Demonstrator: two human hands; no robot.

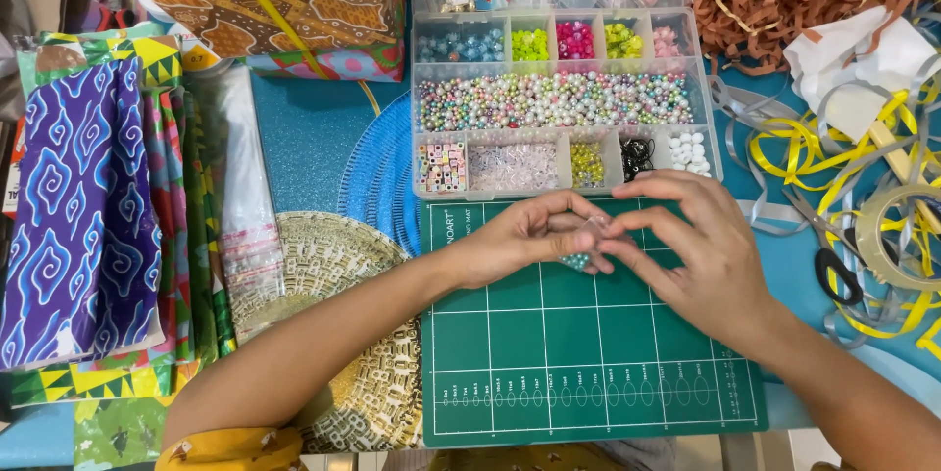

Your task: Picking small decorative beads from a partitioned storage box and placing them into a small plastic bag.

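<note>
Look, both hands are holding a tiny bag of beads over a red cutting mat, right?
Not quite. The left hand and right hand do hold a small clear bag of beads, but the cutting mat is green, as the head view shows.

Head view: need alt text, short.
Two hands, left hand and right hand, meet over a green cutting mat, pinching a small clear bag with pale beads. Behind them sits a clear compartment box of coloured beads; patterned wrapping paper lies left, ribbons and scissors right.
</note>
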